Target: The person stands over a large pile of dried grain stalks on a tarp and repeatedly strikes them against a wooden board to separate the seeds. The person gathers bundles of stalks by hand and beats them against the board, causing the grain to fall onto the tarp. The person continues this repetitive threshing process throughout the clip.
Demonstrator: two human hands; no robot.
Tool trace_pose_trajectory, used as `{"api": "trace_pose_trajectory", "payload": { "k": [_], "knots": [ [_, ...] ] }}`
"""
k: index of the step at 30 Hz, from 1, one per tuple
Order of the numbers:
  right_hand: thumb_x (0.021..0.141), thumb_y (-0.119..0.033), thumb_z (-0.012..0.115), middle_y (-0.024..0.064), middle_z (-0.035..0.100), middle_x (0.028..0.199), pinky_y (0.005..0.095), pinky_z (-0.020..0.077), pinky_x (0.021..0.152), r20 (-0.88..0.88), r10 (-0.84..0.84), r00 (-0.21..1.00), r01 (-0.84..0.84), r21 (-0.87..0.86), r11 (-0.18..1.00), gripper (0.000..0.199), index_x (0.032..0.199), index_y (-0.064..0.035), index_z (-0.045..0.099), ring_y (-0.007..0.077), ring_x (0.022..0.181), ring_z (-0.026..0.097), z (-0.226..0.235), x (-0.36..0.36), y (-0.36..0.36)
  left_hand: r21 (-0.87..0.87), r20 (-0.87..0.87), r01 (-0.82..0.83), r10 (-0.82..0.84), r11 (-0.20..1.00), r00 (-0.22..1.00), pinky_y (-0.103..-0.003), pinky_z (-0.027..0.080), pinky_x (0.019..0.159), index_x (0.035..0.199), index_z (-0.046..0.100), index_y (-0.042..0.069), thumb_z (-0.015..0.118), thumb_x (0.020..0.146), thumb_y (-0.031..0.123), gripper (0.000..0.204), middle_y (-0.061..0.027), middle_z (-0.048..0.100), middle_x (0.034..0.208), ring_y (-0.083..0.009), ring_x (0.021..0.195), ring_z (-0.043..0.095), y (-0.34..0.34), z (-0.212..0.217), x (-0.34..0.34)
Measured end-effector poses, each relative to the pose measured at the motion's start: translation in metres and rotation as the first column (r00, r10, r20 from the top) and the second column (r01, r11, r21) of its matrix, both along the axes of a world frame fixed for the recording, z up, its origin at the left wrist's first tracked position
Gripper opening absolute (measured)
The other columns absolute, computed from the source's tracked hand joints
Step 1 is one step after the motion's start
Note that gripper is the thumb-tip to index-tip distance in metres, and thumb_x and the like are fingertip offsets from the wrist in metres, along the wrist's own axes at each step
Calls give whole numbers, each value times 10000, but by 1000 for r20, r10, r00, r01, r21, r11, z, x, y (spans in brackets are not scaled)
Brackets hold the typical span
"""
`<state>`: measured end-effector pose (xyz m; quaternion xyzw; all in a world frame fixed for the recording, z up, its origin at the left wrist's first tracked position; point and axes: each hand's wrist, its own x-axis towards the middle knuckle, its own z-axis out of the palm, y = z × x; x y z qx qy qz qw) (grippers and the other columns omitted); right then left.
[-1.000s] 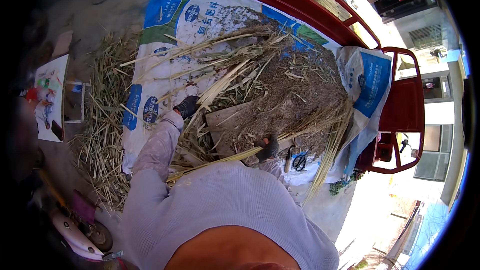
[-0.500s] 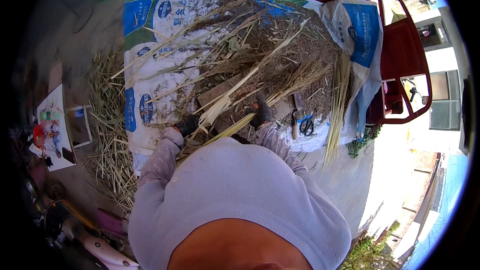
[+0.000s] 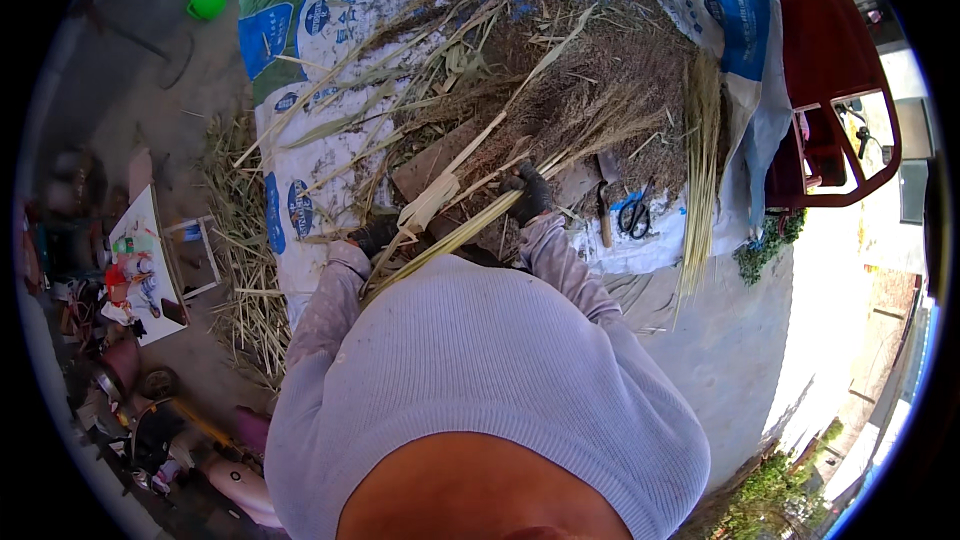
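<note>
My right hand, in a dark glove, is closed round a small bunch of yellow-green stalks. Their bushy brown seed heads fan out to the far right, and the lower ends slant down toward my lap. My left hand, also gloved, is closed at the lower end of a long pale dry leaf, beside the stalks; its fingers are partly hidden. Beyond my right hand lie a wooden-handled blade and black-handled scissors. A brown board is partly covered by stalks.
Printed white sacking lies spread underneath, strewn with loose seed and stalks. At its right lies a sorted bundle of stalks. Stripped leaves heap at the left. A red metal vehicle frame stands right; a green watering can is far left.
The whole view has shifted, with the sacking's near side and the tools sitting slightly higher and to the right. Both hands keep their hold; the bunch in my right hand lies at nearly the same slant.
</note>
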<state>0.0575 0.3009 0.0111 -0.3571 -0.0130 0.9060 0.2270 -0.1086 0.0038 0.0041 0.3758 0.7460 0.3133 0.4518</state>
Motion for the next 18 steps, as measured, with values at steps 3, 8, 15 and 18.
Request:
{"api": "trace_pose_trajectory", "payload": {
  "k": [3,8,15,18],
  "knots": [
    [831,-104,542,22,452,652,280,416,437,17,19,1000,-19,-6,1000,56,840,-81,492,117,433,398,-10,2,12,-148,-108,10,-26,989,994,-407,435,789,1046,562,37,478,848,290,332,-219,589,969,-372,896,553,15,-12,-14],
    [826,-109,550,53,515,720,284,428,428,141,109,984,-106,-28,994,92,881,-51,505,115,455,438,-29,4,16,-273,-400,-102,-16,957,917,-407,417,842,1112,534,67,518,815,380,432,-192,563,1076,-356,992,526,16,-16,-21],
    [797,-176,594,63,496,664,350,441,487,642,308,702,-456,73,887,132,837,-81,511,191,526,474,-107,-4,15,201,-355,-698,715,687,602,-358,455,782,999,597,54,601,802,242,272,-130,620,962,-265,890,592,-42,0,-26],
    [790,-200,602,65,502,655,349,440,485,687,337,644,-504,50,862,154,824,-76,517,199,512,472,-111,-20,14,255,-158,-833,871,491,465,-309,459,746,937,614,29,617,802,148,180,-83,629,908,-162,801,583,-66,36,-6]
  ]
}}
